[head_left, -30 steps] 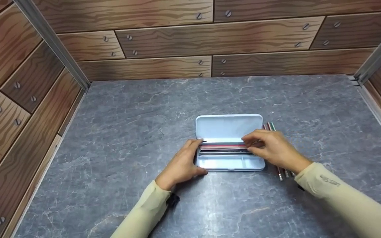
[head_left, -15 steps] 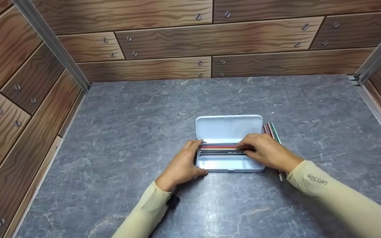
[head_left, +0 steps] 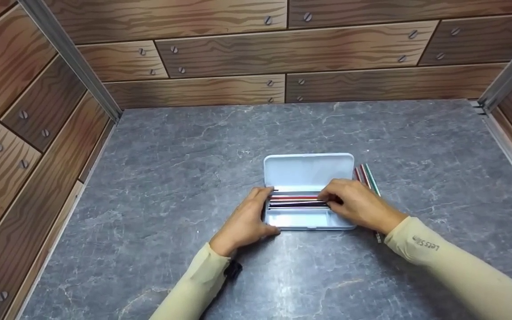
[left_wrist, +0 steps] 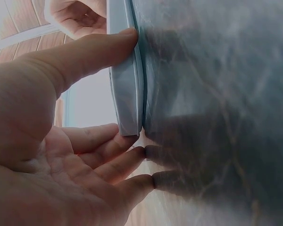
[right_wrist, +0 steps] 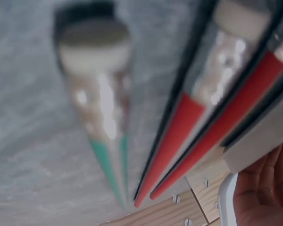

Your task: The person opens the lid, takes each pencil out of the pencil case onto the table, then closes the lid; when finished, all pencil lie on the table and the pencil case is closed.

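Observation:
A pale blue pencil case (head_left: 309, 172) lies with its lid raised at the back, and several pencils (head_left: 294, 201) lie lengthwise in its tray. My left hand (head_left: 245, 218) grips the case's left end, thumb at the front edge and fingers round the far side; in the left wrist view the thumb (left_wrist: 94, 56) presses the case's edge (left_wrist: 125, 94). My right hand (head_left: 356, 202) reaches in from the right, its curled fingers and thumb pinching at the right ends of the pencils. The fingertips hide those ends.
Right of the case, partly under the right forearm, lie loose pencils with erasers: a green pencil (right_wrist: 108, 141) and red pencils (right_wrist: 179, 132). The grey marbled table (head_left: 185, 155) is bounded by wood-patterned walls (head_left: 220, 91) at the back and sides.
My right hand has moved slightly left and lower over the tray since a second ago, then stayed nearly in place. The pencils have shifted a little under its fingers. My left hand keeps its grip.

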A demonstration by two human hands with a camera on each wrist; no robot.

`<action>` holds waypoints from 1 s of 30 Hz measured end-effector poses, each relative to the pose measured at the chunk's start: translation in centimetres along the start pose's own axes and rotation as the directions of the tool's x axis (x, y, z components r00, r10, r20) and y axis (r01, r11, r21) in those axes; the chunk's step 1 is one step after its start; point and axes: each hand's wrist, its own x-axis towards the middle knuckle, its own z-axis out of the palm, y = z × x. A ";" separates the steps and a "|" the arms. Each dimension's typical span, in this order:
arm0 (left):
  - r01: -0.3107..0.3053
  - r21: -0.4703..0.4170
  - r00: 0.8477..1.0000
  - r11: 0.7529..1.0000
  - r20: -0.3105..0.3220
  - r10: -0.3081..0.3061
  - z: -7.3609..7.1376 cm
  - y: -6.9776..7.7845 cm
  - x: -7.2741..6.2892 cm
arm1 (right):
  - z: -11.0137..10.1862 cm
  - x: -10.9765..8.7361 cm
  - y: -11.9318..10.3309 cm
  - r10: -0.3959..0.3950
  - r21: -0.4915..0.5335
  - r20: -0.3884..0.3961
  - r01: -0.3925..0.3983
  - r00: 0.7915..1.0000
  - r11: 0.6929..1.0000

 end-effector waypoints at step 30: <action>-0.008 0.013 1.000 1.000 -0.001 0.008 0.1 0.0 0.0 | -3.1 -2.0 0.1 0.422 0.409 -0.018 -0.379 0.906 0.830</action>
